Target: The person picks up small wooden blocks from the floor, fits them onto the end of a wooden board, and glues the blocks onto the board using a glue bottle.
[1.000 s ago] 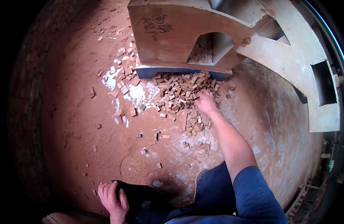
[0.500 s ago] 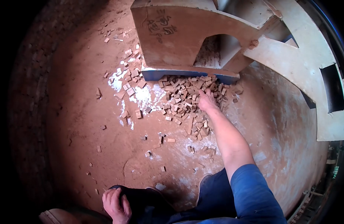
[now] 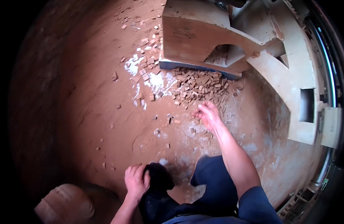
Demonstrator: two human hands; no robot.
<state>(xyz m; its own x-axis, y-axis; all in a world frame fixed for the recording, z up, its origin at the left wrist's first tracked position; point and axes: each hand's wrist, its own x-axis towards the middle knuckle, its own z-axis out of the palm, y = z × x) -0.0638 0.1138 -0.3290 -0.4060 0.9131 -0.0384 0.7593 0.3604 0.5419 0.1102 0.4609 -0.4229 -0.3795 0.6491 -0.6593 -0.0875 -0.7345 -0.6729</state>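
Small brown blocks, wood-like, lie in a heap (image 3: 201, 85) on the dusty floor. My right hand (image 3: 210, 115) hovers just on the near side of the heap, thumb and fingers drawn together. Whatever sits between those fingertips, if anything, is too small or blurred to name. My left hand (image 3: 137, 180) rests on my left knee (image 3: 159, 176), its fingers draped loosely and holding nothing.
Behind the heap stands a large pale structure (image 3: 201, 37) with an arched opening, a blue base strip (image 3: 198, 66) and dark writing. Its curved arm (image 3: 272, 74) extends right. White powder (image 3: 157, 83) and stray blocks dot the floor. A rounded brown object (image 3: 67, 204) is at lower left.
My right hand has pulled back from the heap toward my body. My left hand stays on the knee. The camera view has shifted, with more of my legs showing.
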